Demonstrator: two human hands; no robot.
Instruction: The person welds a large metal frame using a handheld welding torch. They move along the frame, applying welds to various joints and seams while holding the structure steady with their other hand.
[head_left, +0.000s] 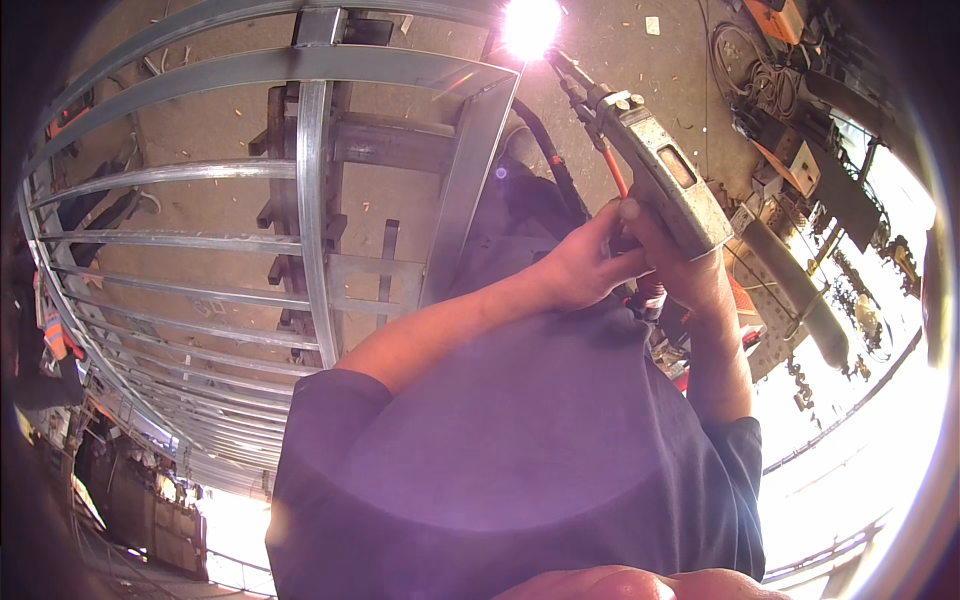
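In both hands is a worn, boxy handheld welding gun (664, 169). An orange tube (613, 169) runs along its side towards the tip. My right hand (679, 262) wraps the rear grip beneath the housing. My left hand (589, 259) closes around the gun from the left, by the lower end of the orange tube; its inner fingers are hidden. A glaring white-pink light (531, 28) burns at the nozzle and hides the spot where it meets the work. Right beside the glare is the corner of a bare steel frame (480, 112).
Parallel steel bars (187, 241) fill the left side, above dark supports (281, 187) on the littered floor (225, 120). A dark hose (555, 157) hangs near my legs. Coiled cable (750, 67), boxes and a gas cylinder (806, 300) are on the right. Another person's shoe (148, 202) shows far left.
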